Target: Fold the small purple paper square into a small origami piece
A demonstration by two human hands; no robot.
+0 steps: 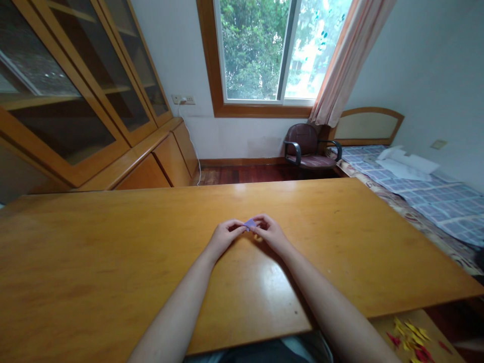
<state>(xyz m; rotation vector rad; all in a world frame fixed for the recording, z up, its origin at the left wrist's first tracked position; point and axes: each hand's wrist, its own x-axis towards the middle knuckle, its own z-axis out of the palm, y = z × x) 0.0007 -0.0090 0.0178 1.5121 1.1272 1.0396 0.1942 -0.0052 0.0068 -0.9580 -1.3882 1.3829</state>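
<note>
This looks like a bedroom in a home. At 3 o'clock a bed (442, 201) with a checked cover says so, its wood-framed headboard (365, 126) standing between 2 and 3. A pink curtain (353, 60) hangs between 1 and 2, beside a sliding window (251, 50) with greenery outside. A glass-doored wooden cabinet (94, 96) fills 10 o'clock, a padded armchair (302, 141) sits at 2, and a broad wooden table (113, 252) spreads across 6.
</note>
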